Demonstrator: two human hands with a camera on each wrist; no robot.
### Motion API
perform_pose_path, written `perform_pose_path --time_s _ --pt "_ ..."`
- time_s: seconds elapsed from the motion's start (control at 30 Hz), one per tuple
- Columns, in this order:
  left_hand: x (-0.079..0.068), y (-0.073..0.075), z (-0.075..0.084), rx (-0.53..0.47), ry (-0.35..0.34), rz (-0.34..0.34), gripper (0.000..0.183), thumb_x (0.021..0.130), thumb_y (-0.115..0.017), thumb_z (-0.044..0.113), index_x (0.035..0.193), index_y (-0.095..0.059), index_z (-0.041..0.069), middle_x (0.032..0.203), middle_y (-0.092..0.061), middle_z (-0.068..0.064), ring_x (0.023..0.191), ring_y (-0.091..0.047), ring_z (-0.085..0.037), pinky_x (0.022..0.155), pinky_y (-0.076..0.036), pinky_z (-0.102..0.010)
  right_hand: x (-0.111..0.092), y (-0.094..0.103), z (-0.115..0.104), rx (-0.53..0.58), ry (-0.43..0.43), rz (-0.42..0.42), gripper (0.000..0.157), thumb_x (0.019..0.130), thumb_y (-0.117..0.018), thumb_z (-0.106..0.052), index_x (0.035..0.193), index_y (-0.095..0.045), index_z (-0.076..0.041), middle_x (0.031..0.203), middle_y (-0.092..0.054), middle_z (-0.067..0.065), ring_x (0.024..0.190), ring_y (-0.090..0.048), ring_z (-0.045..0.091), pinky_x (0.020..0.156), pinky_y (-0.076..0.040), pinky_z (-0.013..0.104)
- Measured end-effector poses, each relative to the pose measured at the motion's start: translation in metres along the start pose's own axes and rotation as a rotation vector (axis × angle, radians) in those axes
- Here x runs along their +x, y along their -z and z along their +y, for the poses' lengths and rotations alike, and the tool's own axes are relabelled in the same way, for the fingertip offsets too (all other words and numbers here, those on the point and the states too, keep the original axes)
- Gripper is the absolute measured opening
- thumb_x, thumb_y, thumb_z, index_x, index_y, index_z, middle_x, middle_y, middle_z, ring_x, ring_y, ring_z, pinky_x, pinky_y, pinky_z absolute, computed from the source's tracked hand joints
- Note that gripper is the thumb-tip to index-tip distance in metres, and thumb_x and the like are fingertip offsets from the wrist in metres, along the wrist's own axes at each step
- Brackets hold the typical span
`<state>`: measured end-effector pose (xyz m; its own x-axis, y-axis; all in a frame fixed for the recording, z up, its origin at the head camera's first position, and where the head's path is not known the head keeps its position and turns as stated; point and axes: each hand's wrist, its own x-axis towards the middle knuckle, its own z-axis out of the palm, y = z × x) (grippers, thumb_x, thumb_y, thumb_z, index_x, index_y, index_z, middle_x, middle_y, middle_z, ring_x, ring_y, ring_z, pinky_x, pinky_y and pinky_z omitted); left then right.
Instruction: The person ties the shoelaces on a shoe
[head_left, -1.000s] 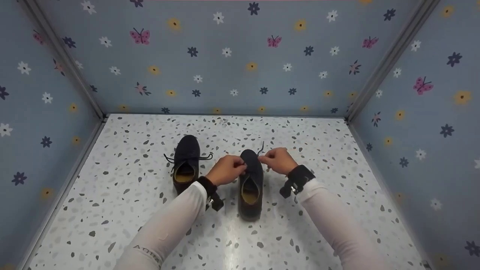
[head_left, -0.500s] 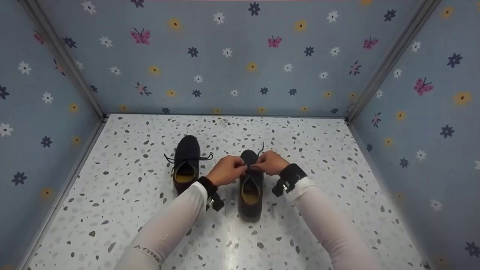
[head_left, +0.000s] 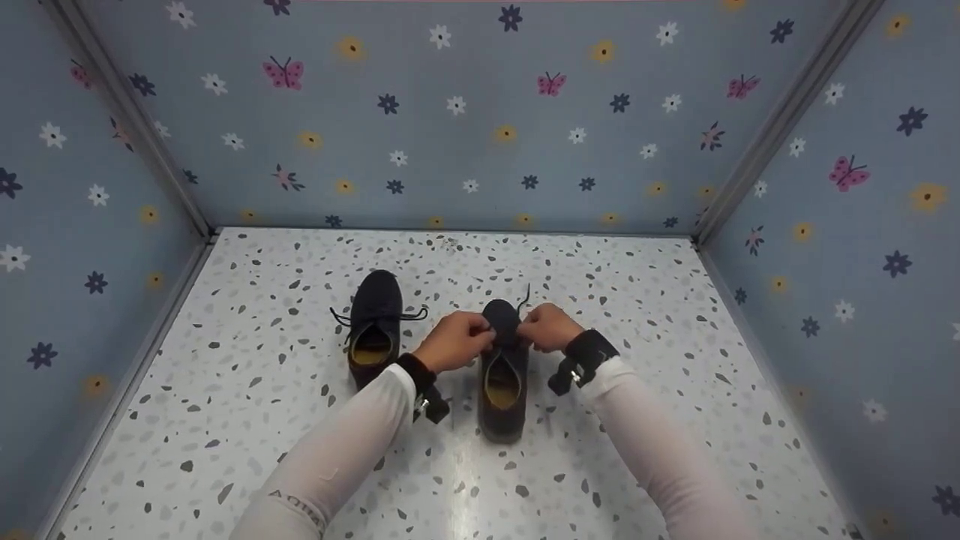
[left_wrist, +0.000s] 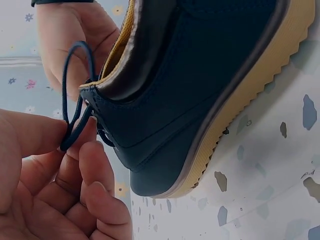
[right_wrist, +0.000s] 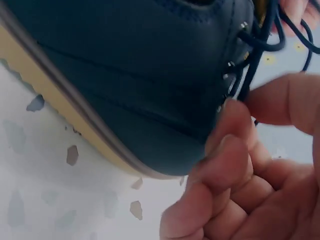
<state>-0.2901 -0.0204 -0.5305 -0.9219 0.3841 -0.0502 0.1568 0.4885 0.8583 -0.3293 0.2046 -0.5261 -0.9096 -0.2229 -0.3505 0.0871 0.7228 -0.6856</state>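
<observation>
A dark blue lace-up shoe [head_left: 501, 420] with a yellowish lining and a ridged tan sole stands on the floor, toe away from me. On its left side my left hand [head_left: 454, 342] pinches a loop of the dark shoelace [left_wrist: 65, 85] between thumb and forefinger, just off the eyelets. From the other side my right hand [head_left: 551, 328] pinches lace between thumb and forefinger, close to the eyelets, as the right wrist view shows. One lace end [head_left: 525, 295] sticks up past the right hand's fingers. The knot area is partly hidden by the fingers.
To the left stands a matching shoe [head_left: 376, 296], its laces spread to both sides and its heel partly behind my left forearm. The speckled white floor [head_left: 637, 450] is bounded by blue flowered panels [head_left: 465, 120] at the back and both sides.
My right hand came in leftward over the shoe, near the left fingers, then drew back a little to the right side. The left hand has kept its hold and place.
</observation>
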Motion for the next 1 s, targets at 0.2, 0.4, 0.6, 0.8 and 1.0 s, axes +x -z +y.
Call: perform_pose_path --time_s 0.2,0.4,0.6,0.8,1.0 --pt "0.0 -0.001 -0.001 -0.017 0.009 -0.002 0.019 0.102 -0.065 0.02 0.087 -0.07 0.01 0.086 -0.076 -0.004 0.065 -0.062 -0.01 0.056 -0.051 -0.025 -0.005 0.019 0.006 0.284 0.018 0.098 0.026 0.104 -0.047 -0.018 0.107 -0.063 0.002 0.09 -0.077 0.011 0.066 -0.07 0.01 0.061 -0.056 0.023" --pt "0.001 -0.003 0.0 -0.058 0.037 0.0 0.021 0.103 -0.064 0.023 0.087 -0.07 0.012 0.084 -0.072 -0.002 0.061 -0.059 -0.01 0.053 -0.05 -0.025 -0.011 0.034 0.007 0.612 0.075 0.112 0.021 0.114 -0.037 -0.022 0.116 -0.043 -0.003 0.097 -0.078 0.01 0.086 -0.079 0.019 0.076 -0.063 0.032" --pt "0.003 -0.004 0.002 -0.111 0.034 0.034 0.018 0.103 -0.065 0.025 0.09 -0.071 0.013 0.083 -0.068 0.0 0.061 -0.057 -0.01 0.053 -0.05 -0.025 -0.014 0.041 0.007 0.793 0.109 0.11 0.02 0.116 -0.031 -0.026 0.107 -0.038 -0.009 0.099 -0.079 0.013 0.087 -0.079 0.025 0.081 -0.064 0.038" --pt "0.004 -0.002 0.005 -0.173 -0.024 0.094 0.017 0.102 -0.065 0.023 0.09 -0.068 0.012 0.081 -0.06 0.002 0.074 -0.055 -0.013 0.071 -0.045 -0.028 -0.017 0.042 0.002 0.814 0.132 0.119 0.02 0.116 -0.029 -0.027 0.105 -0.036 -0.011 0.087 -0.069 0.01 0.087 -0.078 0.028 0.087 -0.064 0.045" --pt "0.008 0.001 0.011 -0.41 0.02 0.084 0.019 0.104 -0.061 0.02 0.094 -0.068 0.006 0.106 -0.076 -0.008 0.099 -0.069 -0.022 0.094 -0.055 -0.043 -0.02 0.044 -0.003 0.805 0.177 0.099 0.019 0.116 -0.03 -0.025 0.103 -0.036 -0.013 0.08 -0.052 0.005 0.076 -0.071 0.023 0.088 -0.063 0.048"
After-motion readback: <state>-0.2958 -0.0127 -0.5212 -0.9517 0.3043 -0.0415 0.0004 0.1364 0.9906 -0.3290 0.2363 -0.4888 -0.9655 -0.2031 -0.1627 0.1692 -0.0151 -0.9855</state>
